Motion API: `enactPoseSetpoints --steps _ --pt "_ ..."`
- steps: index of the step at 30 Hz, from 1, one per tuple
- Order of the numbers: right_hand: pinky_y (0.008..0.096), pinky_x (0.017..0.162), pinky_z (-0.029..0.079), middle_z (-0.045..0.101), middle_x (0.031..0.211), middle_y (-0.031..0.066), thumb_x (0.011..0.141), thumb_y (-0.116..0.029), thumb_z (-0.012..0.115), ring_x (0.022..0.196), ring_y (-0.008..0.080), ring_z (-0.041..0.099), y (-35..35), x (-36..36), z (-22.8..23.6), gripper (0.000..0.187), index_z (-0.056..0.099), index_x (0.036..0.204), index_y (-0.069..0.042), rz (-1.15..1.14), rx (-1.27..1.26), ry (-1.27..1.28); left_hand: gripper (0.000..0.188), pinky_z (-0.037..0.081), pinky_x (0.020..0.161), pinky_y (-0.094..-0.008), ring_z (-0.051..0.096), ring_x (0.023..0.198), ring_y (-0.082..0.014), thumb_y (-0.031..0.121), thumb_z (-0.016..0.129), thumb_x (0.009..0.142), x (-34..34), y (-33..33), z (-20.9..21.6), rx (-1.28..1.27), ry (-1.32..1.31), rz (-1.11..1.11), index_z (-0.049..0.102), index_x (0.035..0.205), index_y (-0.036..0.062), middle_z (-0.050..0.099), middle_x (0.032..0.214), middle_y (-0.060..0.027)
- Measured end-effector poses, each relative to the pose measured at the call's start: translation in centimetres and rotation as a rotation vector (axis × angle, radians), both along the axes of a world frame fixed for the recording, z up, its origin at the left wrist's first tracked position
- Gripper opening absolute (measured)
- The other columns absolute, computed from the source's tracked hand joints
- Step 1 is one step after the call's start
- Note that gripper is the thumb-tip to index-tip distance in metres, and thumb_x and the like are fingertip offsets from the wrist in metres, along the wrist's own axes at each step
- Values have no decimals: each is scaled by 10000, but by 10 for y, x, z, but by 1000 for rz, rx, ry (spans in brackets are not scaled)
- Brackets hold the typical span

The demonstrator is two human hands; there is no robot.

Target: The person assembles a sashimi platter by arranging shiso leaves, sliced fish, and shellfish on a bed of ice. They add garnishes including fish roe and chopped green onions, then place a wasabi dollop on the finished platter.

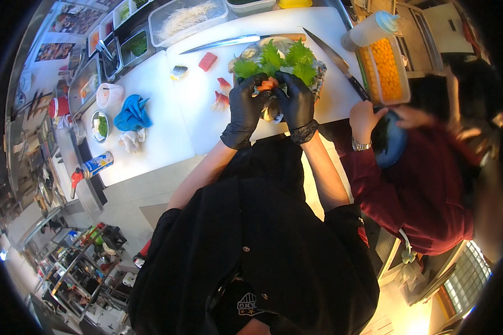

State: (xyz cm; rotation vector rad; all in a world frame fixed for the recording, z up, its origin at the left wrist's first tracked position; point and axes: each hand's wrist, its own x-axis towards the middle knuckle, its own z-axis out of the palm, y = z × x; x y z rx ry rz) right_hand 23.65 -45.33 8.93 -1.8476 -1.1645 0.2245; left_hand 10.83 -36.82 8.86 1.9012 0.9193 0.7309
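On the white worktop (165, 125) I count two knives (328, 52), two red-and-white seafood pieces (221, 102), one red block (208, 62) and one blue cloth (132, 113). I see two black-gloved hands (245, 110).

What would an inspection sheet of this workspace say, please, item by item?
Surface: white cutting boards, small pieces of food lying on them.
Job's things: orange piece at both hands' fingertips; green leaves just beyond.
Clutter: long knife, darker knife, blue cloth, canister with red nozzle.
Hands: left hand and right hand black-gloved, close together; exact grip unclear.
Cables: nothing seen.
Surroundings: food tub beyond the boards; co-worker's hand at the right.
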Motion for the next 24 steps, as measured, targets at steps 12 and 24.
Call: enactPoseSetpoints --steps 12,24 --pt "411 807 557 721 1045 147 822 -44 789 939 335 707 15 11 18 309 723 1123 -52 68 3 -170 256 529 854 -387 682 937 -294 20 823 765 -4 8 -5 219 -24 13 721 1000 22 694 1018 -132" --pt "329 731 541 743 936 100 878 -70 775 808 246 702 3 -5 50 123 754 996 -40 1 -15 124 232 512 895 -425 657 978 -307 70 804 793 -51 27 -15 373 -83 102 765 1021 89 734 963 -90"
